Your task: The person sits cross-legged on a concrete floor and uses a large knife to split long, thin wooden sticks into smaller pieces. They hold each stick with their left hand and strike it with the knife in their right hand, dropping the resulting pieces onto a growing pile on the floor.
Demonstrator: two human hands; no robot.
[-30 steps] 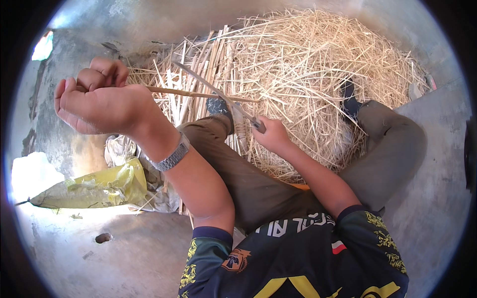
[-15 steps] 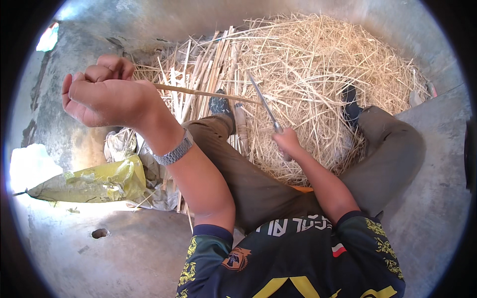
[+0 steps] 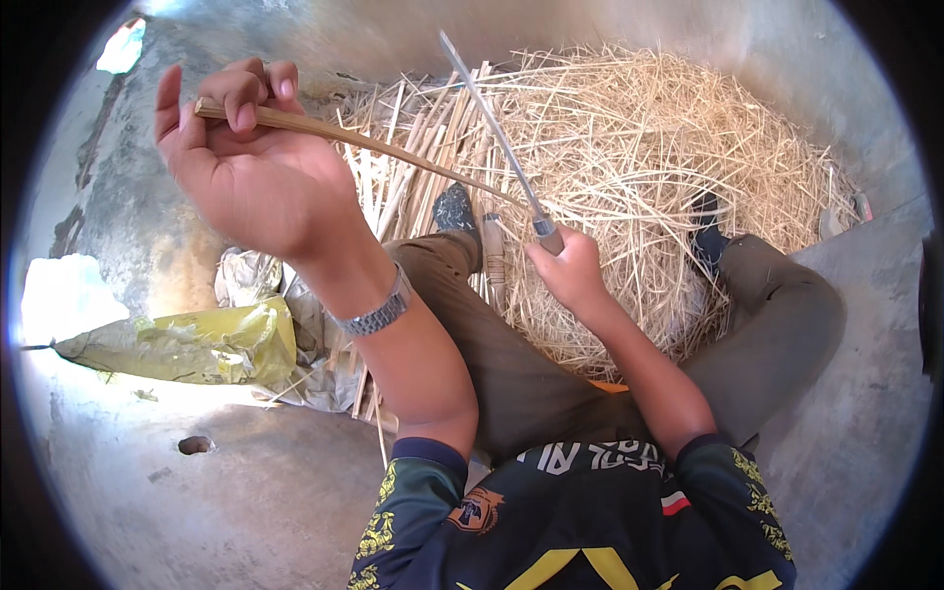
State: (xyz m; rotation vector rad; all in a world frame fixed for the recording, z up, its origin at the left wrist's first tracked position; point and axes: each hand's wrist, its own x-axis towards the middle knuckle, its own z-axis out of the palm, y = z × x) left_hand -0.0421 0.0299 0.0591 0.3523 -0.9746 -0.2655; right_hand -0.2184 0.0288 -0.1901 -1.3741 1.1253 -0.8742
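Observation:
My left hand point(image 3: 261, 172) is raised at the left with its palm turned up. Its fingers curl over a thin tan bamboo strip point(image 3: 364, 143), whose thicker end pokes out past the fingers. The strip slants down to the right, and its thin end meets or passes close by the base of the knife blade; I cannot tell whether they touch. My right hand point(image 3: 570, 270) grips the handle of a knife point(image 3: 497, 128) with a long, narrow blade pointing up and to the left. Below both hands lies a heap of pale shavings point(image 3: 629, 197).
Several split strips point(image 3: 423, 138) lie beside the heap at its left. My legs point(image 3: 787, 305) are spread around the shavings. A yellow sack point(image 3: 231, 339) lies at the left on the concrete floor point(image 3: 275, 492), near a small hole point(image 3: 196, 445). A concrete wall point(image 3: 639, 25) stands behind.
My left hand has turned from a closed fist to palm up, its fingers looser around the strip. The knife has swung upward, its blade now reaching higher.

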